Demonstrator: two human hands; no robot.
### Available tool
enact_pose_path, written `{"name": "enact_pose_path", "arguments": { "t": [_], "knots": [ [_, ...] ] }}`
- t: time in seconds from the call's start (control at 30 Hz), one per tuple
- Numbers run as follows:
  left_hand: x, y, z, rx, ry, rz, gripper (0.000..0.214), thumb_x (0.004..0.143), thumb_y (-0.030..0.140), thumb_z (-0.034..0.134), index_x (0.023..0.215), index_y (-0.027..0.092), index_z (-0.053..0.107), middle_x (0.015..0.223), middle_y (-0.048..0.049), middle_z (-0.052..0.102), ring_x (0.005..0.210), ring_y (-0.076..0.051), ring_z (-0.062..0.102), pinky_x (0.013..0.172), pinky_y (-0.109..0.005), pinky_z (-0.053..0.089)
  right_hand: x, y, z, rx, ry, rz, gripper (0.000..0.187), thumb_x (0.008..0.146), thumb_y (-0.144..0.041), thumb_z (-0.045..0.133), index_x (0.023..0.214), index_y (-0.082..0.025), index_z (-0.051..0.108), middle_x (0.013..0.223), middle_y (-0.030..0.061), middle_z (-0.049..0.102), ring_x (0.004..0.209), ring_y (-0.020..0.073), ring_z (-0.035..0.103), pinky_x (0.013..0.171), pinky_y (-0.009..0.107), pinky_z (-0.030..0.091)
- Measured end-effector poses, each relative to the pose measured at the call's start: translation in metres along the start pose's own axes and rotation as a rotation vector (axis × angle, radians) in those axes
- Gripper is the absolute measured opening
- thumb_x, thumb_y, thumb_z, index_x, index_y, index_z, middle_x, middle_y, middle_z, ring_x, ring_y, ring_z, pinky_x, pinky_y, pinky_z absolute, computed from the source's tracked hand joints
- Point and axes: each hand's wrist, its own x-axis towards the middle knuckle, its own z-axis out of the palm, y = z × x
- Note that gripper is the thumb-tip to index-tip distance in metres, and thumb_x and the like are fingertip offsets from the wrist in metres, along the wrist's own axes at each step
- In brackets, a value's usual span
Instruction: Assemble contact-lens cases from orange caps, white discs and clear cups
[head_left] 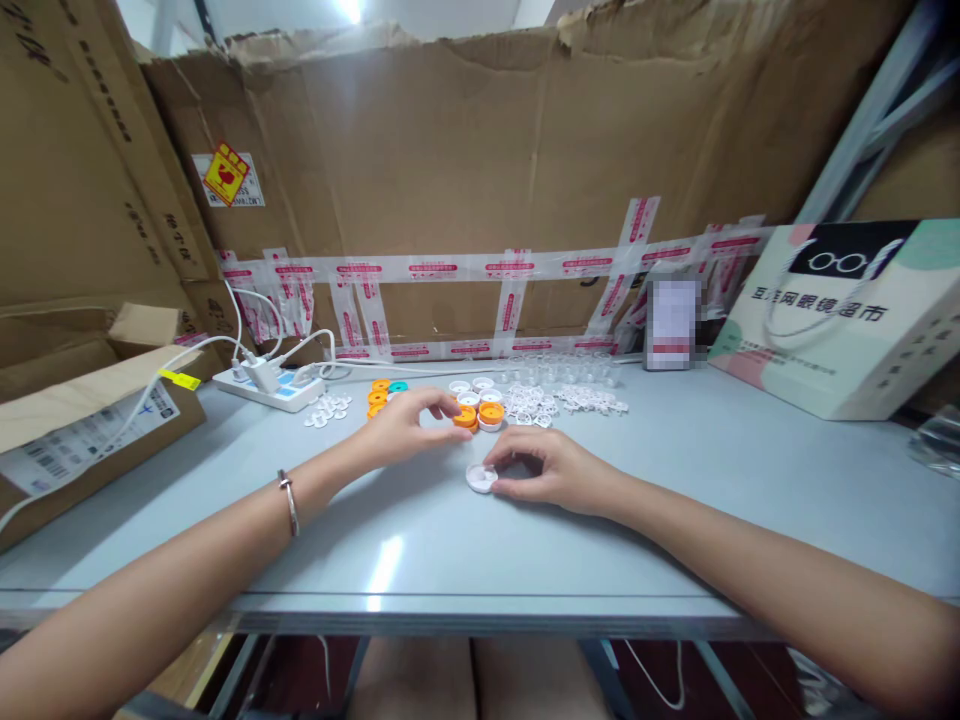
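Observation:
On the grey table, my right hand (551, 470) pinches the near rim of a shallow, round, white plastic piece (480, 480) between thumb and fingertips. Some detail inside that piece is too small to make out. Farther up and to the left, my left hand (411, 425) has its thumb and curved fingers apart, close beside an orange round piece (466, 416). Whether the fingertips touch it I cannot tell. Another orange round piece (491, 411) sits on a white one to its right. White round pieces (482, 384) lie just behind.
Small white plastic parts (529, 405) lie piled behind my right hand, with clear cups (559, 374) farther back. A power strip (270, 385) with cables and an open cardboard box (90, 430) are left. A phone (673, 322) and a paper bag (832, 330) stand right.

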Motion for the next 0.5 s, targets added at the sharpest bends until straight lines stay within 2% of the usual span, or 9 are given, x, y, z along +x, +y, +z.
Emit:
{"name": "enact_pose_path", "arguments": {
  "t": [0.07, 0.23, 0.37, 0.5],
  "knots": [
    [0.008, -0.004, -0.002, 0.05, 0.042, -0.061, 0.031, 0.073, 0.043, 0.061, 0.091, 0.017, 0.059, 0.097, -0.0051, 0.063, 0.092, -0.019, 0.054, 0.079, -0.032, 0.041, 0.0, -0.001, 0.001, 0.016, 0.012, 0.058, 0.023, 0.071, -0.028, 0.067, 0.09, -0.017, 0.061, 0.086, 0.0042, 0.063, 0.079, 0.0153, 0.058, 0.073, 0.031, 0.046],
    [0.024, -0.013, 0.013, 0.036, -0.002, -0.132, 0.057, 0.068, 0.047, 0.064, 0.112, 0.017, 0.044, 0.107, -0.0092, 0.059, 0.094, -0.022, 0.056, 0.079, -0.035, 0.044, 0.001, -0.002, 0.002, 0.06, 0.029, 0.132, 0.032, 0.066, -0.029, 0.07, 0.092, -0.019, 0.054, 0.093, 0.0042, 0.061, 0.084, 0.0163, 0.057, 0.078, 0.034, 0.047],
    [0.029, -0.013, 0.023, 0.105, 0.025, -0.11, 0.045, 0.071, 0.039, 0.061, 0.107, 0.017, 0.045, 0.102, -0.0093, 0.06, 0.094, -0.023, 0.056, 0.081, -0.038, 0.044, 0.001, -0.002, 0.004, 0.083, 0.023, 0.11, 0.03, 0.066, -0.025, 0.069, 0.091, -0.019, 0.052, 0.094, 0.0038, 0.06, 0.088, 0.0165, 0.057, 0.081, 0.033, 0.046],
    [0.023, -0.004, 0.014, 0.032, 0.064, -0.153, 0.041, 0.073, 0.036, 0.061, 0.105, 0.016, 0.046, 0.101, -0.0102, 0.059, 0.097, -0.023, 0.056, 0.084, -0.039, 0.043, 0.002, -0.003, 0.005, 0.117, 0.016, 0.104, 0.03, 0.067, -0.022, 0.067, 0.092, -0.019, 0.052, 0.096, 0.0037, 0.06, 0.09, 0.016, 0.057, 0.083, 0.033, 0.045]
  ]
}}
